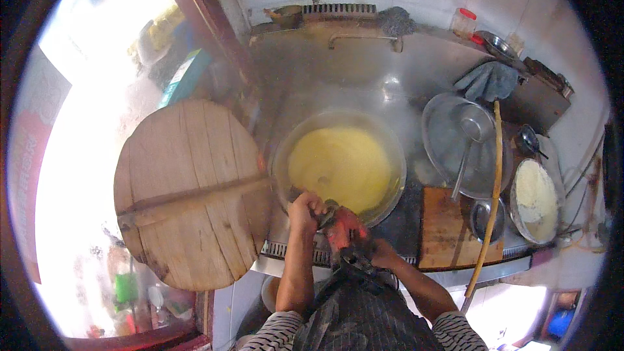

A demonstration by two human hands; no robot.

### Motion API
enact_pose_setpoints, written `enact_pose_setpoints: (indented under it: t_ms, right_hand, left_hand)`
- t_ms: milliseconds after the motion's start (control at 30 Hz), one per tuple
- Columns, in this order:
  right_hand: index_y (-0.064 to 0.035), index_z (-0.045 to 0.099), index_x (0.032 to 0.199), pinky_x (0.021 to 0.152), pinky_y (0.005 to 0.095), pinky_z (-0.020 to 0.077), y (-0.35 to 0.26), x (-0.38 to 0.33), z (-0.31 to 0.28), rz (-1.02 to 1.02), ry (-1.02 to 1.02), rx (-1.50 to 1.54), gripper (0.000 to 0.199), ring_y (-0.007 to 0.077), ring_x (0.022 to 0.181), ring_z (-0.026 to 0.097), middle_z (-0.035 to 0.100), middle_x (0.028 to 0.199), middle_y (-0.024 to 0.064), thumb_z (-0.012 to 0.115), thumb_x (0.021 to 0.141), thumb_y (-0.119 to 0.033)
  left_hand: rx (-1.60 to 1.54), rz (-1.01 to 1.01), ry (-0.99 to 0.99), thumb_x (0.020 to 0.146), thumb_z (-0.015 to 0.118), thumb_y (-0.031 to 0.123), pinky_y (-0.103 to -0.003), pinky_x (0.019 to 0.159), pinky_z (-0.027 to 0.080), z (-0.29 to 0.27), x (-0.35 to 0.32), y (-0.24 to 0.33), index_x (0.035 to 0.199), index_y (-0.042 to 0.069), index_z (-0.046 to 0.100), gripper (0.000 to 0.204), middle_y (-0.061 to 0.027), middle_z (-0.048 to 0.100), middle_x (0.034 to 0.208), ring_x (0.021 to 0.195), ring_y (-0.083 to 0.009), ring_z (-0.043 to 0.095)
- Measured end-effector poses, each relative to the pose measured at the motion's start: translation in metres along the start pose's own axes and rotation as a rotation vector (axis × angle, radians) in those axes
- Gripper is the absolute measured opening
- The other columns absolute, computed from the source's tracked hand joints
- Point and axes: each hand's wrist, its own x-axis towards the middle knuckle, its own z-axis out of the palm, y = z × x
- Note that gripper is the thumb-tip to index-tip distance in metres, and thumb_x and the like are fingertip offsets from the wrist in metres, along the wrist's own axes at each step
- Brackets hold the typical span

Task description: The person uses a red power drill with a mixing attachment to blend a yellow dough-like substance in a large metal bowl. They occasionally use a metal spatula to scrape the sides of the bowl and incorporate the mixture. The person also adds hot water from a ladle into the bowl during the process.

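Note:
A wide round metal tray full of smooth yellow batter sits over the steaming stove top in the middle of the view. My left hand is closed on the tray's near rim, fingers curled over the edge. Just to its right a red-handled clamp tool bites the same rim with its dark jaw. My right hand grips the tool's lower end, partly hidden behind my dark apron strap.
A big round wooden lid leans at the left. On the right are a metal lid with a ladle, a wooden board, a small bowl, a bamboo stick and a dish of white batter. A grey cloth and a tap are behind.

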Motion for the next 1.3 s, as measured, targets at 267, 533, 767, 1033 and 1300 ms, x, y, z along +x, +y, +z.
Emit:
enact_pose_setpoints:
  t_ms: [267,533,767,1033,1300]
  right_hand:
    - [-0.0070,0.062,0.102,0.077,0.0360,0.0468,-0.005,0.008,0.004,-0.032,-0.051,-0.340,0.034,0.0260,0.091,0.062,0.065,0.093,0.0148,0.061,0.078,-0.031]
    - [-0.0034,0.061,0.103,0.081,0.0347,0.0458,-0.018,-0.001,-0.001,0.160,-0.046,-0.267,0.041,0.0230,0.094,0.061,0.064,0.099,0.0149,0.066,0.074,-0.033]
    - [-0.0030,0.061,0.101,0.081,0.0357,0.0458,-0.011,-0.002,-0.001,0.062,-0.020,-0.312,0.038,0.0245,0.093,0.062,0.065,0.097,0.0138,0.067,0.072,-0.028]
    - [-0.0063,0.058,0.109,0.088,0.0351,0.0434,0.014,0.008,-0.007,0.054,-0.196,-0.327,0.039,0.0230,0.098,0.059,0.062,0.107,0.0126,0.064,0.074,-0.024]
    - [-0.0055,0.059,0.107,0.087,0.0349,0.0438,0.045,0.006,-0.004,0.073,-0.210,-0.289,0.038,0.0211,0.098,0.059,0.063,0.104,0.0125,0.065,0.074,-0.022]
  left_hand:
    - [-0.035,-0.004,-0.047,0.072,0.047,0.003,-0.033,0.045,0.032,-0.003,-0.001,-0.001,0.071,0.011,0.040,0.011,-0.0013,0.032,0.053,0.043,-0.0154,0.031]
    - [-0.069,-0.016,-0.056,0.072,0.048,0.002,-0.033,0.043,0.033,-0.002,-0.004,-0.003,0.072,0.013,0.040,0.014,-0.0012,0.032,0.052,0.041,-0.0157,0.031]
    - [-0.119,-0.042,-0.056,0.072,0.048,0.004,-0.032,0.046,0.033,-0.010,-0.004,-0.006,0.073,0.014,0.042,0.012,-0.0006,0.031,0.053,0.043,-0.0156,0.032]
    - [-0.040,-0.036,-0.050,0.071,0.049,0.004,-0.033,0.045,0.033,-0.008,-0.005,-0.006,0.071,0.012,0.042,0.011,-0.0019,0.032,0.053,0.042,-0.0162,0.033]
    - [-0.071,-0.048,-0.090,0.072,0.048,0.005,-0.034,0.046,0.033,-0.007,-0.005,-0.011,0.071,0.012,0.040,0.010,-0.0012,0.031,0.052,0.043,-0.0164,0.033]
